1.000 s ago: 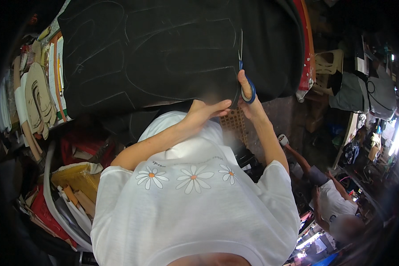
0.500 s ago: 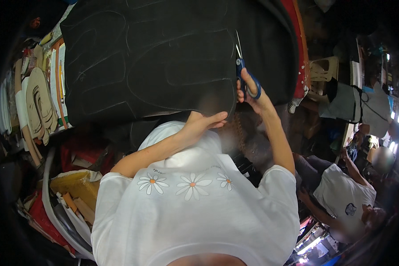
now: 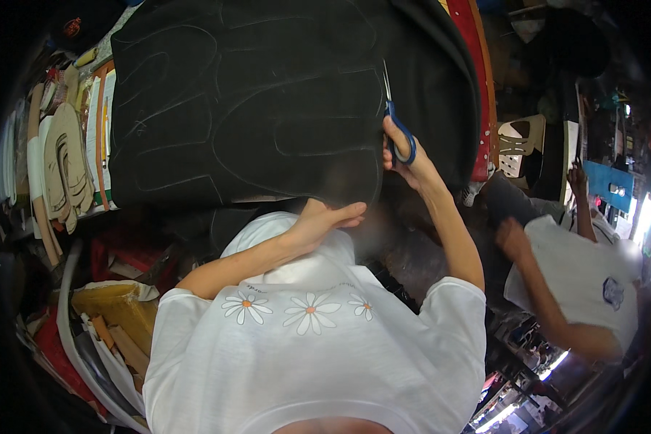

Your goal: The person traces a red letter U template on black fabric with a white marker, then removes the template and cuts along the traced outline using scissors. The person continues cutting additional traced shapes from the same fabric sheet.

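Note:
A large sheet of black material (image 3: pixel 282 87), marked with pale curved outlines, spreads in front of me. My right hand (image 3: pixel 414 168) is closed round the blue handles of a pair of scissors (image 3: pixel 402 134). Their narrow blades point away from me along the outline at the sheet's right part, and look nearly together. At the near edge of the sheet, my left hand (image 3: pixel 320 223) is closed, its thumb on top pinching the material near the corner. Its other fingers are partly hidden under the thumb and the edge.
Beige cut pieces (image 3: pixel 70 166) and stacked sheets lie at the left. Below them stands a yellow container (image 3: pixel 123 307) holding flat scraps. A red edge (image 3: pixel 482 87) borders the right side. Another person (image 3: pixel 571 278) in a light shirt is at the right, near a beige plastic chair (image 3: pixel 521 148).
The view has shifted slightly, so the sheet appears lower. The scissors have moved a little farther along the outline. My left hand keeps its hold; the other person has changed posture.

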{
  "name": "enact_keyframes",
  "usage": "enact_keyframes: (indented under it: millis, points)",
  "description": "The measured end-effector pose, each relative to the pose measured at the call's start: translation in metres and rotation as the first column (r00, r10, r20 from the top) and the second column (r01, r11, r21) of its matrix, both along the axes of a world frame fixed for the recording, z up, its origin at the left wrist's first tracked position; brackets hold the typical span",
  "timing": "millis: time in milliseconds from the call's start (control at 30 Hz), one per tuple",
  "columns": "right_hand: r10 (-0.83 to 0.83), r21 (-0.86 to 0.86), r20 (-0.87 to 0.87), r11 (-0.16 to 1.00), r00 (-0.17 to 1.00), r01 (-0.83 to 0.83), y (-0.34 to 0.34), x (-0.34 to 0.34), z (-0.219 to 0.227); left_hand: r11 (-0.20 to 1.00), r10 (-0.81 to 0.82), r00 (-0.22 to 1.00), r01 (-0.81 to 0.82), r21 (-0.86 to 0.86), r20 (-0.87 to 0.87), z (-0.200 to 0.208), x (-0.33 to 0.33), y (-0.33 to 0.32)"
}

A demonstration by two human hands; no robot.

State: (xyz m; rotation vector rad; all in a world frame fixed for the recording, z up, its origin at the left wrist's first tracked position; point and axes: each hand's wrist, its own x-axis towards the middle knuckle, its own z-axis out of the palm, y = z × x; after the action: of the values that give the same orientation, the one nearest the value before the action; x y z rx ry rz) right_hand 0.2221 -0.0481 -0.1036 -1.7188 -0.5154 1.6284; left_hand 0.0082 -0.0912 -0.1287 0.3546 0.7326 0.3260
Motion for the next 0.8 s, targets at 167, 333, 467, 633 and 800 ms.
enact_keyframes:
  millis: [167, 333, 467, 633, 800]
  points:
    - [-0.006, 0.096, -0.095, 0.995, 0.995, 0.016, 0.033, 0.001, 0.002, 1.0, 0.0, 1.0, 0.0, 0.009, 0.02, 0.004, -0.007, -0.002]
    - [-0.087, 0.098, -0.115, 0.99, 0.989, 0.099, 0.04, -0.004, 0.004, 0.999, 0.046, 0.998, -0.046, -0.001, 0.036, 0.003, -0.007, -0.003]
    - [-0.152, 0.088, -0.107, 0.983, 0.983, 0.161, 0.037, -0.006, -0.002, 0.999, 0.041, 0.997, -0.042, 0.012, 0.058, 0.003, -0.01, -0.003]
    - [0.019, 0.06, -0.147, 0.998, 0.989, -0.01, 0.053, 0.009, -0.006, 0.999, 0.053, 0.997, -0.053, 0.003, 0.059, 0.01, -0.013, -0.003]
    - [0.096, 0.122, -0.209, 0.99, 0.973, -0.072, 0.076, 0.015, -0.011, 1.0, 0.014, 1.0, -0.014, -0.002, 0.012, 0.014, -0.019, -0.003]
